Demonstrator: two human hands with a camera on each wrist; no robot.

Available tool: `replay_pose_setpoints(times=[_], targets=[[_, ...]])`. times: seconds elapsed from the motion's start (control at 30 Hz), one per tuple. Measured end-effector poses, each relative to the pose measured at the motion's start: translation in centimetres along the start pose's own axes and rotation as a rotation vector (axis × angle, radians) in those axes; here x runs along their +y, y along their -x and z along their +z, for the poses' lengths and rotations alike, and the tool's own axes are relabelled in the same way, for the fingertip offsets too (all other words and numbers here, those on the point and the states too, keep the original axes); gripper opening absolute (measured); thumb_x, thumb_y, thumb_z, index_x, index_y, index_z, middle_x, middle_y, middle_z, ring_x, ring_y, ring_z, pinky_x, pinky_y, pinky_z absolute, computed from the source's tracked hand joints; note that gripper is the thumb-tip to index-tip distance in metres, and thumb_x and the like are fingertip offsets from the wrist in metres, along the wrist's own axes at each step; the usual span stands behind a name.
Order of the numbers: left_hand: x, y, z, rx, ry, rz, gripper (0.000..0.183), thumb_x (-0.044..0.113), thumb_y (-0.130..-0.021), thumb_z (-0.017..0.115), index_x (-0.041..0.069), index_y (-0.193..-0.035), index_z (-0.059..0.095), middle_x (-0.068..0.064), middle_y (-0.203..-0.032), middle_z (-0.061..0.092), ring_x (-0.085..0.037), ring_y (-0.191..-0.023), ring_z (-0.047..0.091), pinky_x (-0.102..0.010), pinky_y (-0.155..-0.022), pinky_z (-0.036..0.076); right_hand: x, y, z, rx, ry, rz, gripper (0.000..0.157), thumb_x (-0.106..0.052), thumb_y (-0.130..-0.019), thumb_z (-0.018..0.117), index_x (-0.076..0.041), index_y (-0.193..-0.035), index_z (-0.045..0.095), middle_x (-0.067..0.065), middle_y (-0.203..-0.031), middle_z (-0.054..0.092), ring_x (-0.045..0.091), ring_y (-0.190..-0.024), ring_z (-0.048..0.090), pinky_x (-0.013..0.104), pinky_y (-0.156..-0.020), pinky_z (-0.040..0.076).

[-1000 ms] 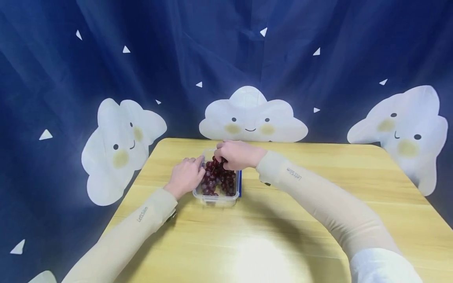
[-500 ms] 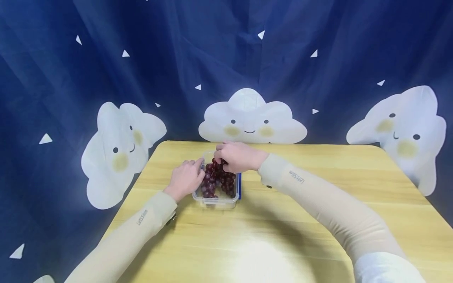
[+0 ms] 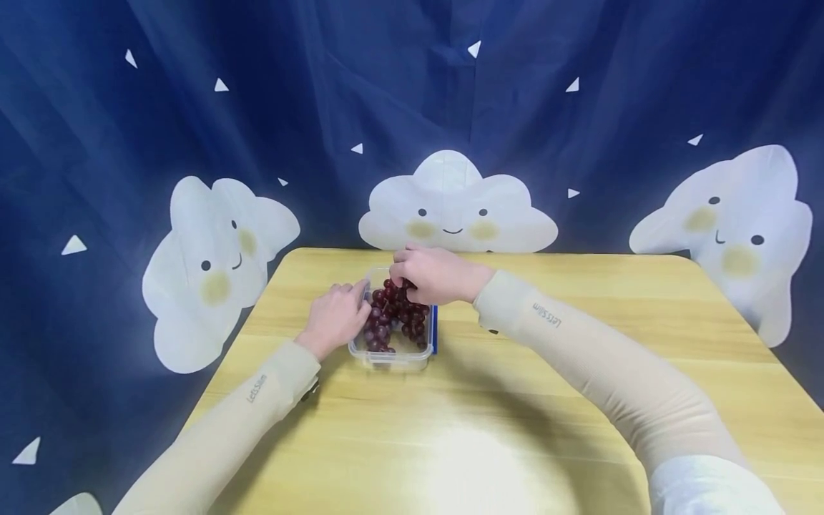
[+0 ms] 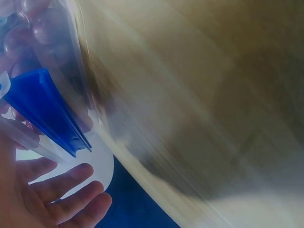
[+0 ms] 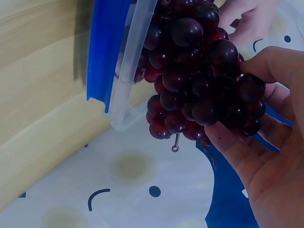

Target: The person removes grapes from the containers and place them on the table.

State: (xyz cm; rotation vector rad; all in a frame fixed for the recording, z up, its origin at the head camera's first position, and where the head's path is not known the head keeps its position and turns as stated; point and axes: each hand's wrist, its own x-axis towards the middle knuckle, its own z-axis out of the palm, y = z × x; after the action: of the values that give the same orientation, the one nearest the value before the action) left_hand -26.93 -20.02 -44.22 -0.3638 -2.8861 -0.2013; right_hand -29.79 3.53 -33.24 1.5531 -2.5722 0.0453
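Observation:
A clear plastic container (image 3: 393,357) with dark red grapes (image 3: 380,332) inside stands on the table. My left hand (image 3: 337,318) holds its left rim, thumb over the edge. In the left wrist view, the fingers of that left hand (image 4: 69,194) spread outside the wall beside a blue clip (image 4: 47,111). Over the container's far end, my right hand (image 3: 434,274) grips a bunch of grapes. The right wrist view has this bunch (image 5: 199,80) between the thumb and fingers of my right hand (image 5: 273,156), partly above the container rim (image 5: 133,61).
Another blue clip (image 3: 435,332) hangs open along the container's right side. The wooden table (image 3: 579,343) extends to the right and front. Behind it hangs a dark blue curtain (image 3: 418,86) with smiling white clouds (image 3: 453,214).
The gripped bunch seems to have risen slightly against the container's near rim. Both hands stay in nearly the same places, and the head view has shifted a little.

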Motion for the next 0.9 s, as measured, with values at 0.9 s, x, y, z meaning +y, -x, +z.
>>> replay_pose_setpoints(times=[0.9], targets=[[-0.1, -0.1, -0.1, 0.006, 0.004, 0.012, 0.051, 0.031, -0.099, 0.049, 0.012, -0.146, 0.053, -0.017, -0.122, 0.069, -0.036, -0.109, 0.064, -0.053, -0.083, 0.057, -0.2, 1.2, -3.6, 0.059, 0.009, 0.0, 0.018, -0.007, -0.083, 0.065, -0.015, -0.098, 0.069, -0.002, -0.098, 0.061, 0.021, -0.093, 0.05, 0.032, -0.08, 0.049]])
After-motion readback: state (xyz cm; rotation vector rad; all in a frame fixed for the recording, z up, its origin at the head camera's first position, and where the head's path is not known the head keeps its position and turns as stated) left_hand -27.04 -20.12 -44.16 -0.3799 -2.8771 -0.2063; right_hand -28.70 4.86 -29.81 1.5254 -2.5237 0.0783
